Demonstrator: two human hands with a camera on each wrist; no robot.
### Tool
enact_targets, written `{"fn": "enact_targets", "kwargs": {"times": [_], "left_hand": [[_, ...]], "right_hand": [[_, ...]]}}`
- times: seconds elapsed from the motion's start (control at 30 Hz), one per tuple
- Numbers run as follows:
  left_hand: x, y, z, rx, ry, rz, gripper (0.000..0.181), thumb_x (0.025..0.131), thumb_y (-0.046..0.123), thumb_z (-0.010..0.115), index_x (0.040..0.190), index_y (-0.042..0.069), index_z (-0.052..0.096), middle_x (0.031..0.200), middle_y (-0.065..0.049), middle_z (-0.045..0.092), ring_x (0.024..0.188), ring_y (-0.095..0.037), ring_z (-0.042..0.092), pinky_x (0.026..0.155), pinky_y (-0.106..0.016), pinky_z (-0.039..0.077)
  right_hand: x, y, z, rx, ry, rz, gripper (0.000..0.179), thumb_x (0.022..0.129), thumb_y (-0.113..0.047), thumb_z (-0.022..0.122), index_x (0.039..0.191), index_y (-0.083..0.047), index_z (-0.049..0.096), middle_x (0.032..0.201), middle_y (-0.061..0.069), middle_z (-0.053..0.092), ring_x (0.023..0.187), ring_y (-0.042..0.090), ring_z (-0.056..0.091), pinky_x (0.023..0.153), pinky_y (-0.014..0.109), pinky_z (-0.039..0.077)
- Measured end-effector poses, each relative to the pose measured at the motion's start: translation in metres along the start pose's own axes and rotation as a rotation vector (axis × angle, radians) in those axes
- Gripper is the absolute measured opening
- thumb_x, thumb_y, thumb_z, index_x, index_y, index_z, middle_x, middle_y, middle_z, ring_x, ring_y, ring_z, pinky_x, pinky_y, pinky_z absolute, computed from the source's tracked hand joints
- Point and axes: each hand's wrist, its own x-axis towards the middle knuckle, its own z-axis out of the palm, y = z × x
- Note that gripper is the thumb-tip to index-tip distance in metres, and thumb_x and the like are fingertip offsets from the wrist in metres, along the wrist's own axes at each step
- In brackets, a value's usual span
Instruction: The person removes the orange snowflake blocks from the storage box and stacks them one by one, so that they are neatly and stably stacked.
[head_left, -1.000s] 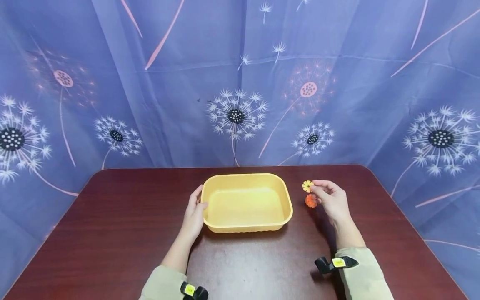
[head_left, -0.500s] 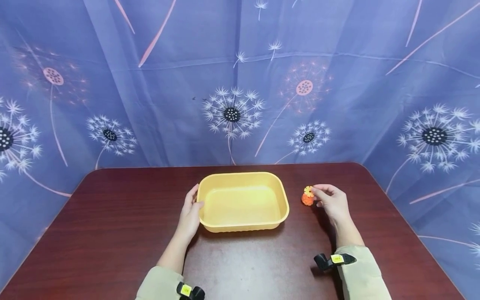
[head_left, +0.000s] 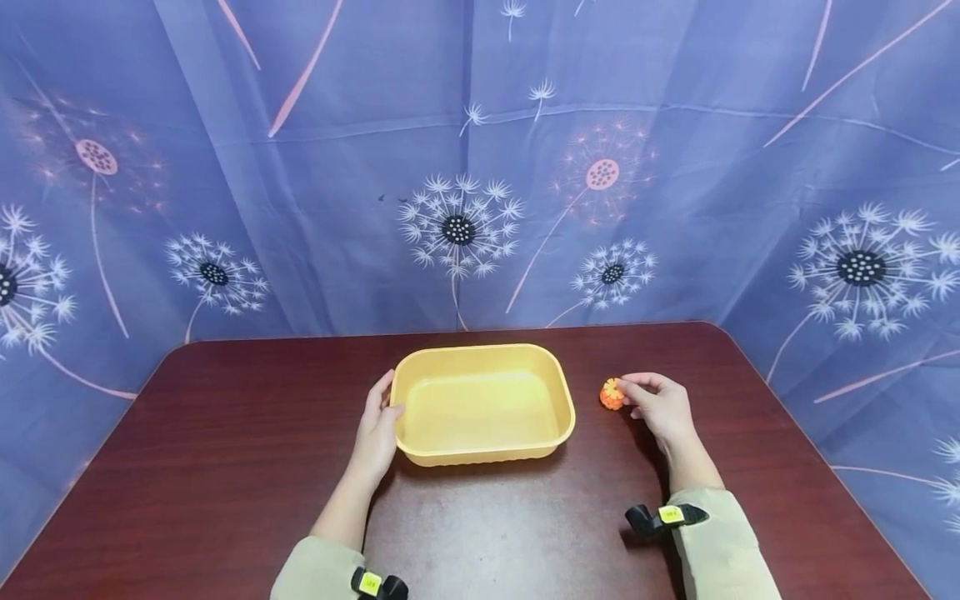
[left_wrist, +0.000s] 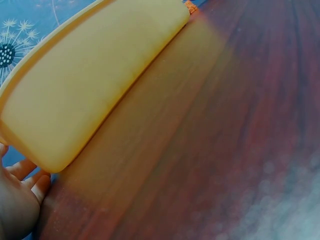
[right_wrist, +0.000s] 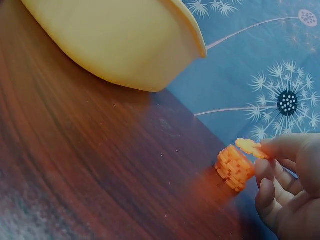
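A yellow plastic tub (head_left: 483, 457) stands on the table with nothing inside it. My left hand (head_left: 375, 433) holds its left end, thumb over the rim and fingers against the outer wall. Right of the tub is a short stack of orange notched discs (right_wrist: 234, 169), flower-shaped from above. My right hand (head_left: 667, 412) pinches a yellow flower-shaped disc (right_wrist: 248, 146) between thumb and forefinger, just over the top of that stack. Whether disc and stack touch, I cannot tell. In the left wrist view only a bit of the orange stack (left_wrist: 191, 7) shows past the tub.
The dark red-brown wooden table (head_left: 225, 467) has rounded far corners. A blue curtain (head_left: 337, 208) with dandelion prints hangs behind it and along both sides. Black straps with small camera mounts sit on both sleeves (head_left: 723, 533).
My right hand has lowered the yellow disc from beyond the orange stack to over its top. The left hand keeps its hold on the tub. The head view has shifted slightly.
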Motion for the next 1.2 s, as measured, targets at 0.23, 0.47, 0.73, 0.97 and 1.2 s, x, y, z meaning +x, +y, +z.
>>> {"fn": "enact_targets", "kwargs": {"times": [0.23,0.47,0.73,0.97,1.2], "left_hand": [[0.0,0.0,-0.001,0.006,-0.007,0.006,0.057,0.095,0.004,0.034,0.15,0.012,0.021,0.151,-0.017,0.03,0.134,-0.03,0.036,0.103,-0.048,0.04],[0.0,0.0,0.0,-0.007,-0.004,0.007,0.058,0.094,0.004,0.033,0.15,0.011,0.021,0.152,-0.017,0.029,0.134,-0.03,0.035,0.104,-0.049,0.039],[-0.001,-0.001,-0.001,0.008,-0.003,0.005,0.057,0.095,0.005,0.034,0.15,0.012,0.021,0.151,-0.017,0.03,0.135,-0.031,0.035,0.105,-0.05,0.038],[-0.002,-0.004,-0.002,0.002,-0.004,0.026,0.057,0.094,0.002,0.034,0.149,0.009,0.022,0.15,-0.019,0.031,0.133,-0.032,0.036,0.103,-0.049,0.04],[-0.003,-0.002,-0.001,0.004,0.008,0.041,0.056,0.095,0.004,0.034,0.149,0.007,0.022,0.151,-0.018,0.029,0.136,-0.031,0.032,0.108,-0.05,0.034]], "right_hand": [[0.002,0.002,0.001,-0.04,0.019,0.0,0.025,0.085,-0.017,0.068,0.101,0.003,0.064,0.064,-0.015,0.062,0.058,0.003,0.059,0.05,0.022,0.049],[0.0,-0.002,0.0,-0.087,0.03,0.007,0.031,0.086,-0.018,0.068,0.105,0.006,0.063,0.063,-0.013,0.06,0.057,0.003,0.056,0.05,0.022,0.048],[0.001,0.004,0.0,-0.097,0.026,0.027,0.032,0.086,-0.018,0.068,0.106,0.005,0.061,0.063,-0.01,0.058,0.055,0.004,0.053,0.048,0.022,0.047],[-0.001,0.008,0.0,-0.11,0.041,0.026,0.034,0.086,-0.021,0.068,0.108,0.004,0.061,0.066,-0.013,0.059,0.057,0.004,0.055,0.05,0.023,0.049],[-0.001,0.006,-0.001,-0.113,0.054,0.018,0.036,0.089,-0.028,0.064,0.109,0.002,0.062,0.072,-0.013,0.062,0.062,0.005,0.059,0.053,0.024,0.051]]}}
